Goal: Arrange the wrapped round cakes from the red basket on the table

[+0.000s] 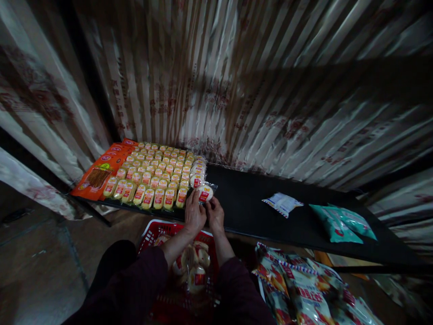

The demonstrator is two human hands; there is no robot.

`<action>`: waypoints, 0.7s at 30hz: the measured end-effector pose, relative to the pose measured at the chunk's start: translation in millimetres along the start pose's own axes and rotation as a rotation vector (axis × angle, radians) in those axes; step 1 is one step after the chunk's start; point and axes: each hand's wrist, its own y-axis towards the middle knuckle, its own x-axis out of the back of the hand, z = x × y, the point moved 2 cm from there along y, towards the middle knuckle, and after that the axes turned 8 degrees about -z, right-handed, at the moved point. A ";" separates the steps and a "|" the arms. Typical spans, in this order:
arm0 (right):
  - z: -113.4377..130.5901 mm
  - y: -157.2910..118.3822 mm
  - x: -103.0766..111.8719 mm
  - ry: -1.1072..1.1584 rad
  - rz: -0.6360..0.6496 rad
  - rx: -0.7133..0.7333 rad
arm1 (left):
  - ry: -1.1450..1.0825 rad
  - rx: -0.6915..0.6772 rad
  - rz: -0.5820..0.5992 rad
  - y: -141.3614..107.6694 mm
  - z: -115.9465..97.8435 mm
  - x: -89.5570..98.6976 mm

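Observation:
A round white cake [205, 193] in a clear wrapper with a red label is at the front edge of the black shelf [237, 198]. My left hand [195, 211] has its fingers closed on the cake's left side. On the lower right of the same wrapper, the fingers of my right hand [215, 213] pinch the edge. Just behind it runs a column of similar wrapped white cakes [198, 169]. To the left stand rows of small yellow wrapped cakes [149, 197]. Below my forearms, a red basket [152, 225] holds more wrapped round cakes [197, 277].
Orange snack packets [96, 174] lie at the shelf's left end. Farther right are a white packet [282, 203] and teal packets [338, 223]. Large printed snack bags [304, 289] fill a container at the lower right. Pleated printed sheeting [216, 81] hangs behind the shelf.

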 end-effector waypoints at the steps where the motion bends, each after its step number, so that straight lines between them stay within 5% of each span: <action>1: -0.6 2.4 -0.6 -0.015 -0.004 0.006 | 0.004 -0.001 0.001 1.1 0.8 -1.4; 21: -2.5 27.4 -18.6 -0.253 -0.003 0.091 | -0.054 0.124 0.053 5.1 17.8 -22.6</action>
